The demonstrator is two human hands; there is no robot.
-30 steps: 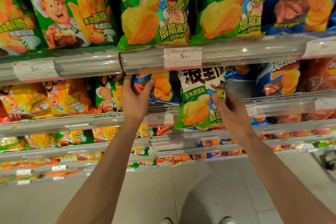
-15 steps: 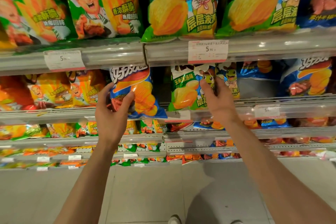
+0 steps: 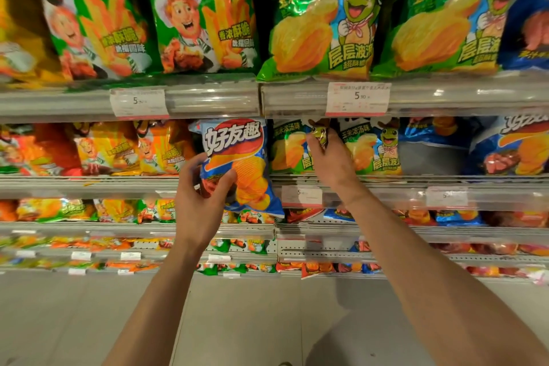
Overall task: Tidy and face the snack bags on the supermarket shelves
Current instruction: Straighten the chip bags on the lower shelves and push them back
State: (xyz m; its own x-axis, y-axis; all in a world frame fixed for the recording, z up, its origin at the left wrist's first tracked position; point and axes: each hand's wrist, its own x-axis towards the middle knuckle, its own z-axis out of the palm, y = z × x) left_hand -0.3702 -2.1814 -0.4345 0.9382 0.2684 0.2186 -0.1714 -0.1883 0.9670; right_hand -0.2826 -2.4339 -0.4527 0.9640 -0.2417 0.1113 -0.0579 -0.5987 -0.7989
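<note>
Tiered shelves [image 3: 208, 104] packed with snack bags run across the view, their clear front lips carrying price tags [image 3: 358, 98]. A blue chip bag [image 3: 237, 163] sits out past the second shelf's edge, the left hand [image 3: 199, 196] wrapped round its lower half. The right hand [image 3: 329, 157] pinches a green bag [image 3: 292, 147] standing upright on that shelf.

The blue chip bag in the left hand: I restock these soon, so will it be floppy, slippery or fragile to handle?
The blue chip bag looks puffed with air, so probably light and holds its shape loosely. Its glossy film may slide, though the left hand holds it with a one-handed grip. The ridged chips pictured suggest brittle contents, so squeeze gently.
</note>
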